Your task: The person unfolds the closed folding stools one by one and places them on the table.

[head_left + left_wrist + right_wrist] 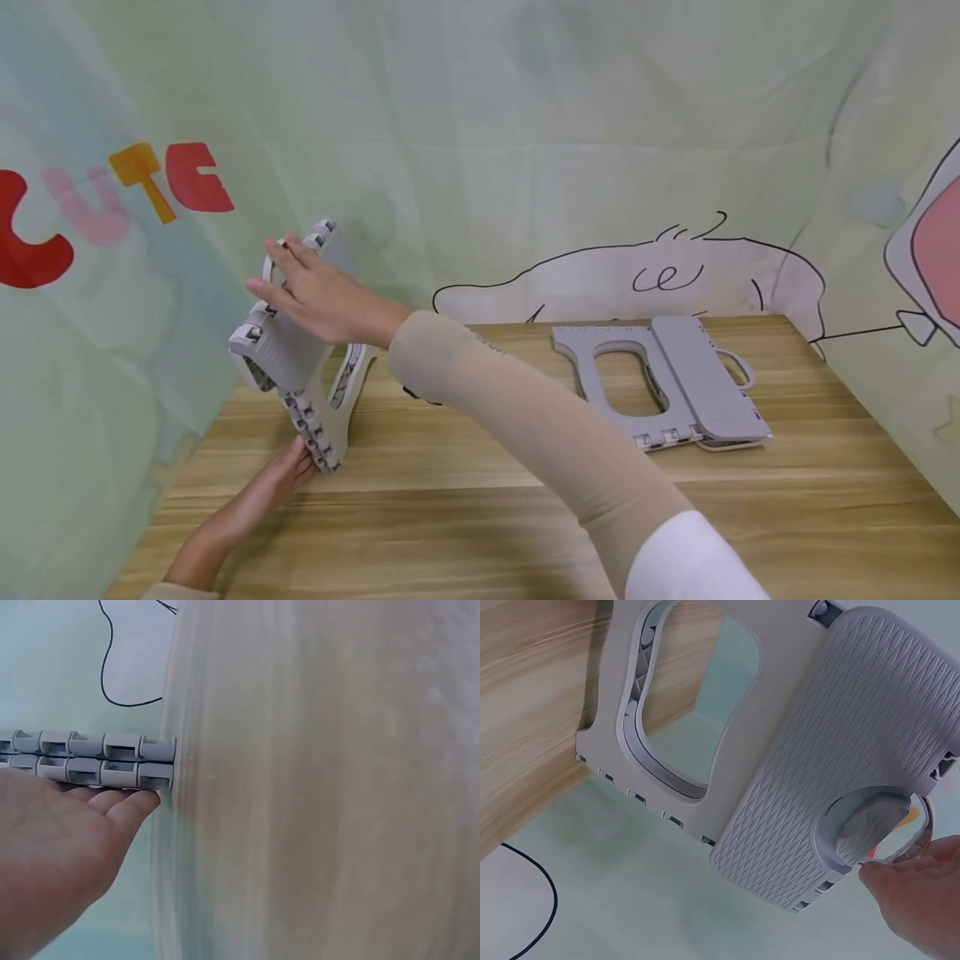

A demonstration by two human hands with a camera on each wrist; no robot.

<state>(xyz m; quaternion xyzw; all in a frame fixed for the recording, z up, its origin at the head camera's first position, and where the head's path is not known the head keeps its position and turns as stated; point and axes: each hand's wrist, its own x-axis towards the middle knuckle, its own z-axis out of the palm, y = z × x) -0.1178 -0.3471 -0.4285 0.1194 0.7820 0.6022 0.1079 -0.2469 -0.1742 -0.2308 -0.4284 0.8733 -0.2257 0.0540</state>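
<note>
A grey folding stool [296, 346], partly folded, stands tilted at the table's left side. My right hand [326, 296] reaches across to its upper part, fingers straight and spread beside the loop handle. In the right wrist view, the thumb of that hand [922, 892] touches the handle [922, 832] beside the textured panel [802, 765]. Low down, my left hand [277, 475] touches the hinged edge with straight fingers. The left wrist view shows this hand [67, 847] palm up, its fingertips partly hidden beneath the hinge row [90, 757].
A second grey folding stool [712, 383] lies folded flat on the right of the wooden table [465, 517], its handle pointing right. Behind and at both sides hangs a pale green printed cloth [480, 150], close to the upright stool.
</note>
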